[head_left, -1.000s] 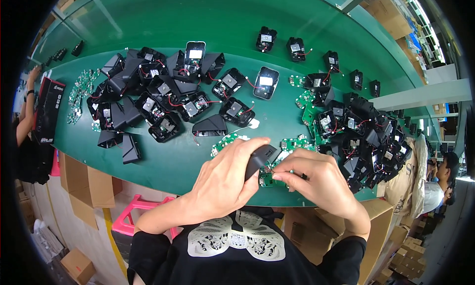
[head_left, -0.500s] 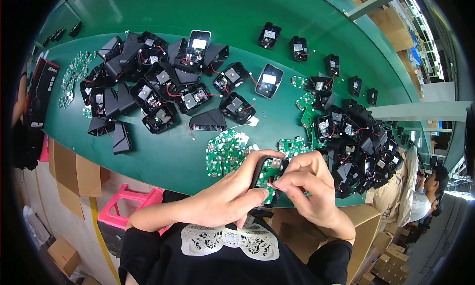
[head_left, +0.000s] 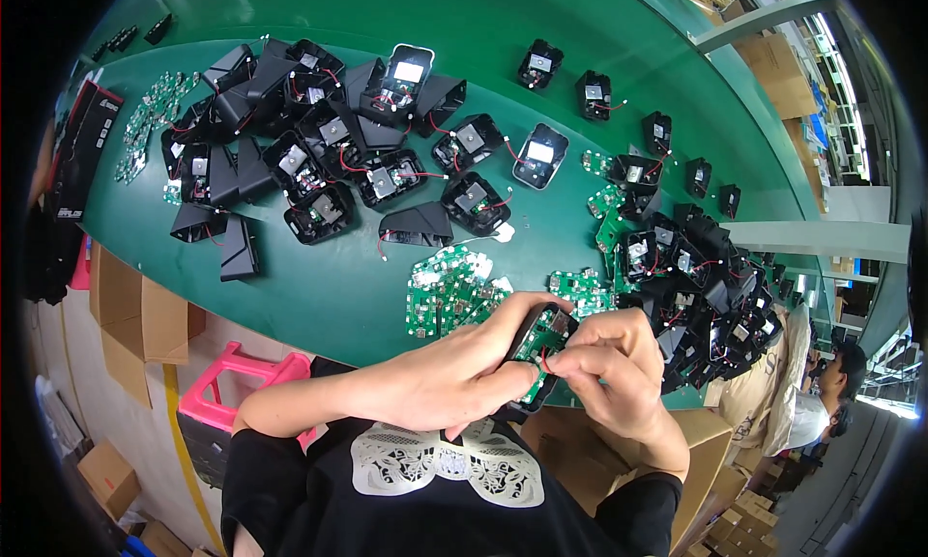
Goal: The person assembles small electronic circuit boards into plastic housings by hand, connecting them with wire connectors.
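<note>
Low over the bench's near edge, my left hand (head_left: 474, 373) is wrapped round a small black plastic housing (head_left: 519, 336) and holds it tilted, its thumb on the inside. A green circuit board (head_left: 554, 322) sits inside the housing. My right hand (head_left: 619, 378) has thumb and fingertips pinched on a short red wire (head_left: 544, 362) at the board's right side. The wire's end is hidden behind those fingers. Just beyond my left hand lies a pile of loose green circuit boards (head_left: 440, 291), and more green boards (head_left: 580, 288) lie beyond the housing.
On the green bench (head_left: 319, 311), many black housings (head_left: 322, 212) with wires are heaped at the left, and another heap (head_left: 710, 296) stands at the right. A housing with a lit screen (head_left: 540, 156) lies mid-bench. A pink stool (head_left: 217, 378) and cardboard boxes (head_left: 145, 325) stand below left.
The housing has shifted slightly to the right and leans more that way in my left hand. My right hand has moved with it, still pinching the red wire. The whole view has shifted a little.
</note>
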Tool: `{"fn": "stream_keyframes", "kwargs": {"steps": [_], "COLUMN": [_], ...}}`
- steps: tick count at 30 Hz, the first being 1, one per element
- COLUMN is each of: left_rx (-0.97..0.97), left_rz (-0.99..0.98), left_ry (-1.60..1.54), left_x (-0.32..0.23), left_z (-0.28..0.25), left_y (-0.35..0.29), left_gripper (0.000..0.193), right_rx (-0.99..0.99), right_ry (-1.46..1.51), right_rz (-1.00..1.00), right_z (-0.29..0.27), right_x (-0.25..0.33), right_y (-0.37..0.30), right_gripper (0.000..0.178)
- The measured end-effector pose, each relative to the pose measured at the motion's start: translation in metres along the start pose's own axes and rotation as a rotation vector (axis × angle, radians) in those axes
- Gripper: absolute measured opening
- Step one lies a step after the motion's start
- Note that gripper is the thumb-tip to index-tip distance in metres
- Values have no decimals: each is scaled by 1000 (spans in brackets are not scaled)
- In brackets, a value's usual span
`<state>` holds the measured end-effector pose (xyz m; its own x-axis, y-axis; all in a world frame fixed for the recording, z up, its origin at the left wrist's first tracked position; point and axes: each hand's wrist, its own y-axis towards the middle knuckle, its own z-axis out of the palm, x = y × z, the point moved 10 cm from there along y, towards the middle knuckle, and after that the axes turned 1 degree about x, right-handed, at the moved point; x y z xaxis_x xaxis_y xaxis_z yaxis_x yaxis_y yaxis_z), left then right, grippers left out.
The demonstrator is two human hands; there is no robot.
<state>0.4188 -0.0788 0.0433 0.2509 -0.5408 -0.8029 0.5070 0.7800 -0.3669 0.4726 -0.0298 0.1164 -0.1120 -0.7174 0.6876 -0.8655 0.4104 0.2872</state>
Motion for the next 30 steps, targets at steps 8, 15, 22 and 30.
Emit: {"fn": "stream_keyframes", "kwargs": {"steps": [8,15,22,30], "left_rx": [-64,-263,-423,-418], "left_rz": [142,415,637,706], "left_ry": [305,560,611,557], "left_x": [3,-30,-39,-45], "left_z": [-9,1,5,7], "left_y": [4,-16,-23,-21], "left_gripper": [55,53,57,57], "right_rx": [59,4,-73,-104], "right_ry": [-500,79,83,16], "right_rz": [-454,-7,0,-89], "right_z": [9,-10,-11,-18], "right_x": [44,11,8,20], "right_y": [-7,8,1,2], "right_gripper": [24,26,23,26]}}
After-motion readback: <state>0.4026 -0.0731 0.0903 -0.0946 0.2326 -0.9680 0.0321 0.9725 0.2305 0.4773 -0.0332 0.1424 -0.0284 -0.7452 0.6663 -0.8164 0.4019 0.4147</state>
